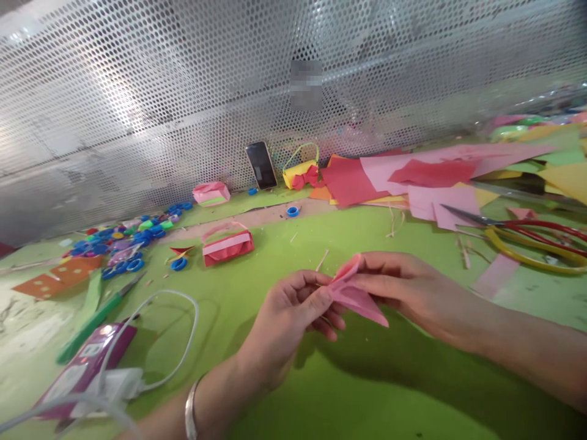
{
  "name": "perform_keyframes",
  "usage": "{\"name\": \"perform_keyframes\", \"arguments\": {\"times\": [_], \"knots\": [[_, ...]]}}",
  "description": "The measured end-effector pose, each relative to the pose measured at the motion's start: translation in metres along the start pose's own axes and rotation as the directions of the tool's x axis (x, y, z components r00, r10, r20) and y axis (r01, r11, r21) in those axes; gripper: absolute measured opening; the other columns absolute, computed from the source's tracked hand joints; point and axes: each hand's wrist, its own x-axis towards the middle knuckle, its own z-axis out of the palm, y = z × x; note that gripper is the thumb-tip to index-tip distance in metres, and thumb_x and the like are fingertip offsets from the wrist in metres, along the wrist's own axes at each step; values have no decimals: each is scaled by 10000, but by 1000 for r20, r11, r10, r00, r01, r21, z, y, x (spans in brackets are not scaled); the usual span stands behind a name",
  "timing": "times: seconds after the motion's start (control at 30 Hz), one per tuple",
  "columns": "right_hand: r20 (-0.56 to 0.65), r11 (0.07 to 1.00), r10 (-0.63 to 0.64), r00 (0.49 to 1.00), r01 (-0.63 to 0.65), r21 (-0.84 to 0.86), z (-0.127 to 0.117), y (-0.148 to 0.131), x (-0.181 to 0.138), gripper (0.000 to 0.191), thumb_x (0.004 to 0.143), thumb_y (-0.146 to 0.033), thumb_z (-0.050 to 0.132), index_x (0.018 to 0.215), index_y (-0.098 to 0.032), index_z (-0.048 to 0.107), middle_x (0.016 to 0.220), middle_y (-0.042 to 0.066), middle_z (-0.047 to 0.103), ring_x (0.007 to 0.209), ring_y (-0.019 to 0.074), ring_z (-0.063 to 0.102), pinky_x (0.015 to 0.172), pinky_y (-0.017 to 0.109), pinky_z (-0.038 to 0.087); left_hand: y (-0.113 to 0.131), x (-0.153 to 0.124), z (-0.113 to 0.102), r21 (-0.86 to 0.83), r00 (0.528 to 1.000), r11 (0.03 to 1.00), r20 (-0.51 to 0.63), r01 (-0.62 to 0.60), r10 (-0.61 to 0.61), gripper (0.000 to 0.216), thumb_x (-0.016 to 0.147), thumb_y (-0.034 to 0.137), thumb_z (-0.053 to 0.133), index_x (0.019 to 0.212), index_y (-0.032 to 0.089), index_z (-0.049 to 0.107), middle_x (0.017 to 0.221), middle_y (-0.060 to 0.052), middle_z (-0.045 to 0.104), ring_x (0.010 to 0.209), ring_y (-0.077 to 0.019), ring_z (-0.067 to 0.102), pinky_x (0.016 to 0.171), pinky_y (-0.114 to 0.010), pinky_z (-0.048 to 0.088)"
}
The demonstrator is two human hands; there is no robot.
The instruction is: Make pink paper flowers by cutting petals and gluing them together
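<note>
With the hands as the clock's centre, a perforated metal panel (183,110) spanned the far side from about ten round to two. A green tabletop (275,244) spread beneath everything. The left hand (293,318), just toward eight, had its thumb and fingers pinched on pink folded paper (355,298); the right hand (426,293), toward three, was clamped on the same piece between thumb and fingers.

Loose coloured sheets (351,183), red, pink and yellow among them, overlapped from one to two o'clock. Scissors (502,224) with red and yellow handles lay between two and three. Between eight and nine was a purple device (105,342), with a white plug (123,385) and cable beside it. A heap of bottle caps (156,231), mostly blue, sat between nine and ten, and a green-handled knife (87,330) lay at nine.

A phone (261,165) stood tilted at eleven, just beside a yellow paper bag (293,175) with a red bow. A red paper bag (228,247) and a pink paper box (211,193) were at ten. The pink folded paper was at the very centre, held above the table, one point hanging toward four. A bracelet (189,409) circled the left wrist at eight. One blue cap (292,211) lay apart at eleven.
</note>
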Motion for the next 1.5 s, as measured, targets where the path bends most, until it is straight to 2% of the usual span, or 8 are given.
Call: {"name": "perform_keyframes", "arguments": {"times": [0.2, 0.3, 0.57, 0.97, 1.2, 1.33, 1.43, 1.5], "knots": [[5, 991, 32, 999, -31, -128, 2, 0, 0, 243, 776, -355, 666, 959, -194, 661, 824, 25, 689, 762, 186, 604, 687, 309, 455, -3, 2, -1, 0, 999, 999, -23, 46, -46, 209, 791, 326, 685, 796, 124, 632, 615, -31, 671, 511, -107, 612, 462, -187, 469], [-47, 990, 43, 998, -49, -132, 2, 0, 0, 234, 755, -399, 695, 876, -201, 668, 771, 7, 675, 733, 173, 581, 664, 291, 444, -4, 2, -1, -15, 999, 999, -12, 42, -43, 225, 822, 341, 642, 771, 122, 628, 622, -35, 669, 514, -108, 612, 458, -188, 469], [-126, 992, 32, 991, -47, -120, 2, 1, 1, 215, 713, -402, 742, 754, -201, 677, 687, -21, 626, 632, 133, 530, 599, 263, 401, -4, 1, -1, -21, 999, 999, -12, 44, -44, 233, 754, 331, 725, 810, 124, 634, 613, -19, 659, 520, -106, 608, 461, -184, 463], [-124, 986, 94, 988, -110, -124, 2, 0, -1, 267, 746, -386, 690, 896, -191, 586, 739, 26, 674, 671, 176, 592, 599, 296, 421, 0, -2, 1, 37, 999, 999, 46, -14, 12, 313, 684, 314, 796, 878, 118, 649, 682, -28, 652, 584, -112, 601, 498, -197, 467], [-45, 962, 23, 999, -34, -269, 5, -1, -4, 289, 808, -470, 625, 911, -200, 625, 910, 55, 713, 859, 232, 652, 725, 333, 479, -1, 1, 3, 147, 999, 989, 47, -12, 5, 396, 634, 355, 823, 881, 116, 626, 712, -23, 633, 591, -106, 564, 490, -208, 467], [60, 945, 27, 998, -6, -328, 6, -2, -6, 300, 739, -430, 721, 919, -208, 627, 904, 43, 707, 877, 258, 648, 725, 348, 501, 0, 2, 4, 193, 1000, 981, -14, -15, 18, 388, 604, 318, 838, 875, 126, 637, 743, -27, 654, 626, -116, 567, 506, -212, 461], [91, 971, 56, 994, -33, -238, 5, -2, -5, 282, 712, -337, 757, 931, -212, 630, 938, 31, 702, 924, 238, 637, 803, 346, 495, 0, 2, 4, 225, 999, 974, -28, -13, 20, 352, 587, 266, 845, 857, 143, 655, 757, -29, 680, 649, -124, 579, 515, -205, 449], [102, 985, 105, 989, -90, -147, 4, -2, -4, 301, 699, -321, 765, 946, -204, 637, 927, 29, 694, 878, 206, 628, 767, 320, 490, -1, 2, 4, 237, 999, 971, -26, -22, 29, 323, 593, 244, 836, 852, 156, 665, 753, -25, 686, 656, -128, 586, 522, -205, 444]]}}
